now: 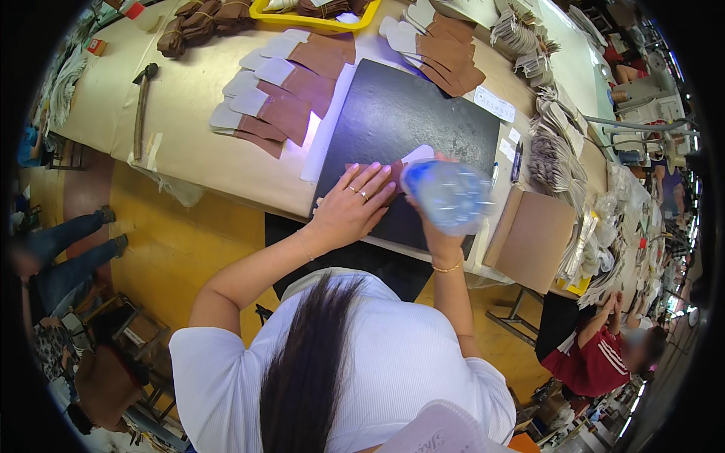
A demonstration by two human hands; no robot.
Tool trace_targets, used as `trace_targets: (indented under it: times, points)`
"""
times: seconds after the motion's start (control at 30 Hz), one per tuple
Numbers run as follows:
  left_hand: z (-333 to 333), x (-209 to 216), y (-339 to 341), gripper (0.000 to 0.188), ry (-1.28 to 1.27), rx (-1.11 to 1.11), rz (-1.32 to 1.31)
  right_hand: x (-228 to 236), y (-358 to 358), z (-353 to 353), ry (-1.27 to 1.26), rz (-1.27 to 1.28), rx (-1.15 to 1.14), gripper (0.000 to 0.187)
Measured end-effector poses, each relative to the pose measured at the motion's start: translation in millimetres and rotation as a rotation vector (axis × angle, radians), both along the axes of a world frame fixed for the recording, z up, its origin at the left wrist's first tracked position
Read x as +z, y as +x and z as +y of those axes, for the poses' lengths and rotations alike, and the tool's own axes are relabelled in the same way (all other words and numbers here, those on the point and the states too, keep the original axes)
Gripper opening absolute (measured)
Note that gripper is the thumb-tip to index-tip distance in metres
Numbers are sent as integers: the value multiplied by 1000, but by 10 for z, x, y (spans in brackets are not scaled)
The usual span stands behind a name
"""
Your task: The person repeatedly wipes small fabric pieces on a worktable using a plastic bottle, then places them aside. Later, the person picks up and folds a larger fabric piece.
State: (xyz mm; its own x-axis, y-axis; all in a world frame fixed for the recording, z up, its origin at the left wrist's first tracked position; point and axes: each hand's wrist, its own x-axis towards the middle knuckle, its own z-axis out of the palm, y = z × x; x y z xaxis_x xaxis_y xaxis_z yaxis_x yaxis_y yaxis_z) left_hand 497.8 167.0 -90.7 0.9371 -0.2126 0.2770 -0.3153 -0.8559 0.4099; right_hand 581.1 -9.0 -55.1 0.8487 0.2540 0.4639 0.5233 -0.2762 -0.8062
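My left hand (349,208) lies flat with its fingers stretched out. It presses on a brown leather-like piece (394,175) with a pale end (419,153), on the black mat (408,102). Much of the piece is hidden under the hand and a clear plastic bottle. That bottle (451,198), bluish and smeared by motion, is gripped by my right hand (434,232) and tilted over the mat just right of the piece. Whether the bottle touches the piece or the mat I cannot tell.
Fanned brown-and-white pieces (291,83) lie left of the mat, and more pieces (445,49) beyond it. A hammer (141,113) rests farther left. At the back is a yellow tray (321,23); a cardboard box (532,238) stands at right. A person in red (593,355) is at right.
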Motion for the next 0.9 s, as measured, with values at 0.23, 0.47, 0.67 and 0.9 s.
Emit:
trace_targets:
  times: [0.23,0.47,0.67,0.9]
  points:
    - [-26,-14,-6,43,-15,18,-10,29,277,-396,-22,95,-285,41]
    - [-14,-7,7,43,-29,9,-17,-24,95,41,-339,-121,17,59]
    - [-51,-24,-3,43,-20,27,-27,26,445,-286,34,111,-336,36]
    - [-25,-11,9,43,-25,23,-24,-23,229,120,-221,-19,-128,33]
